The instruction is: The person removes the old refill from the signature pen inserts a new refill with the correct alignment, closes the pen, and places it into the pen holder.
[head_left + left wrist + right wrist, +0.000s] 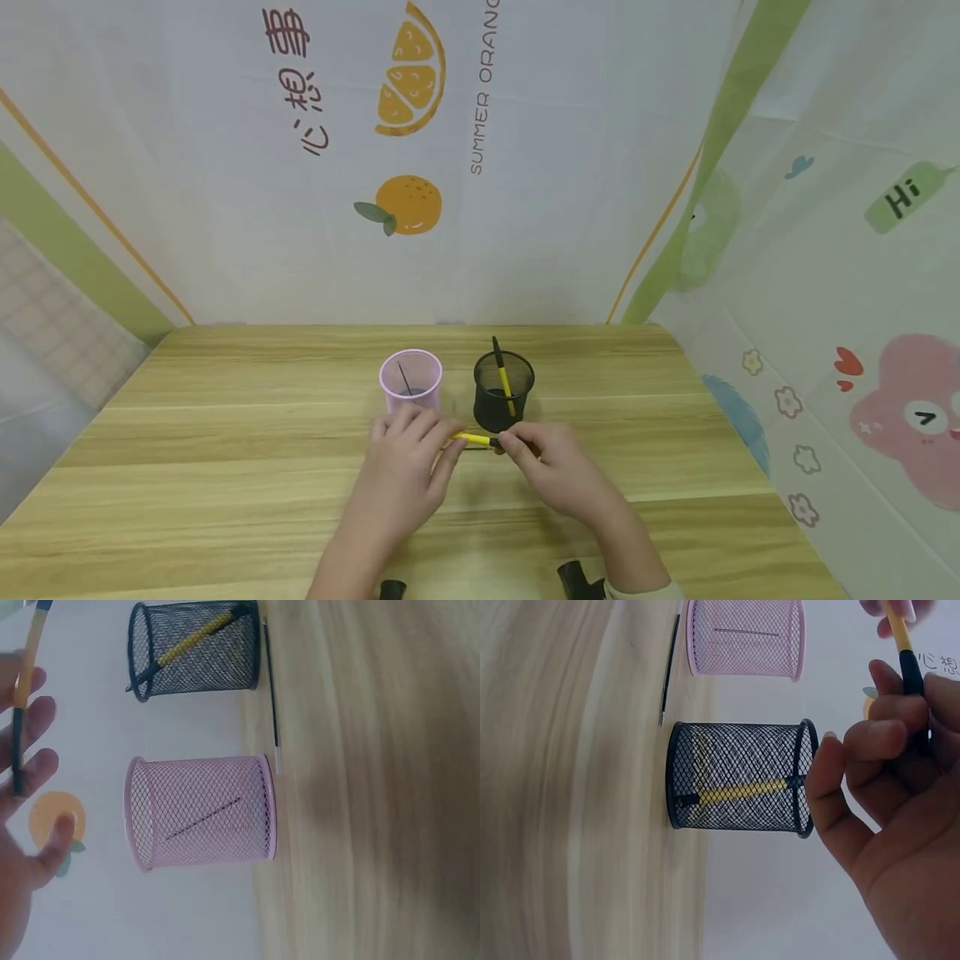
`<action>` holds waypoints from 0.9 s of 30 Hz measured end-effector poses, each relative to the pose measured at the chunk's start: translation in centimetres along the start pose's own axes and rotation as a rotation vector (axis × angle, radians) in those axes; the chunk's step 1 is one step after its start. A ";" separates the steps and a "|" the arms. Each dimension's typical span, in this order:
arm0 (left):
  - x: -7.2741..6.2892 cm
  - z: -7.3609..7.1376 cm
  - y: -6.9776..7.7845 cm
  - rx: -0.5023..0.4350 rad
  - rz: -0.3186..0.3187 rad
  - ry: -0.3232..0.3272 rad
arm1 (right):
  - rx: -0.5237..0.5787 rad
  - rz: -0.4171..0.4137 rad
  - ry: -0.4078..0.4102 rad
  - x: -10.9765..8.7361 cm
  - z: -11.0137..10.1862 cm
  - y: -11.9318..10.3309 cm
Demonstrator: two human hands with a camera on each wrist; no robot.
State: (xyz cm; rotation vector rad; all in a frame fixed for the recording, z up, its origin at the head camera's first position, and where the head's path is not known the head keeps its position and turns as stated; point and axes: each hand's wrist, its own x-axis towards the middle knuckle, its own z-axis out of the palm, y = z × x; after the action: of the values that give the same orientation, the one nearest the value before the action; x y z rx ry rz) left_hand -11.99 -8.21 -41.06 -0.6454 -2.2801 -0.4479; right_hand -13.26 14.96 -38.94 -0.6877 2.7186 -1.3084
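A pen with a yellow barrel and black ends (474, 439) spans my two hands above the table. My left hand (408, 454) holds one end of it between thumb and fingers. At the other end, my right hand (558, 467) pinches the black section, with its remaining fingers curled loosely in the right wrist view. Under the hands a thin dark pen refill (271, 690) lies on the tabletop, in front of two mesh cups. One is a pink mesh cup (199, 814) with a thin dark stick inside; the other, a black mesh cup (742, 750), contains another yellow-and-black pen (742, 790).
The wood-grain table (225, 467) extends to both sides of the cups. Behind it hangs a white printed cloth (562, 208), with another printed cloth along the right side. Black fittings (573, 579) show at the bottom edge near the wrists.
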 end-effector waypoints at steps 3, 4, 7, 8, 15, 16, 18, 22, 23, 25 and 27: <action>0.0 0.4 0.3 0.055 0.082 0.052 | -0.015 0.006 -0.008 0.1 0.2 0.1; 0.0 0.5 0.4 0.069 0.106 0.067 | -0.020 0.007 -0.003 0.1 0.2 0.1; 0.1 0.8 0.7 0.066 0.150 0.110 | -0.025 -0.010 0.010 0.1 0.4 0.0; 0.1 0.9 0.7 0.063 0.153 0.117 | -0.025 -0.009 0.012 0.1 0.4 0.0; 0.1 0.8 0.8 0.013 0.111 0.094 | 0.003 0.005 -0.008 0.0 0.4 -0.1; 0.1 0.8 0.8 0.008 0.102 0.083 | 0.010 0.001 -0.008 0.0 0.4 -0.1; 0.0 0.8 0.7 0.000 0.087 0.067 | 0.030 -0.003 -0.013 0.0 0.4 -0.1; -0.2 0.8 0.6 -0.006 0.087 0.076 | 0.054 -0.009 -0.002 0.0 0.5 0.0; -0.2 0.8 0.5 -0.004 0.089 0.079 | 0.059 -0.014 0.006 0.0 0.5 0.0; -0.2 0.8 0.5 0.004 0.092 0.082 | 0.065 -0.024 0.027 0.0 0.6 0.0; -0.2 0.8 0.5 0.015 0.091 0.081 | 0.075 -0.037 0.046 0.0 0.7 0.0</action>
State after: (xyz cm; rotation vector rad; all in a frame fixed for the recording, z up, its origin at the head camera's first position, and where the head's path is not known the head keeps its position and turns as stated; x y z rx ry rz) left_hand -11.98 -7.50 -41.70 -0.7077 -2.1664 -0.4053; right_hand -13.09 14.41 -39.42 -0.7131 2.6887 -1.4440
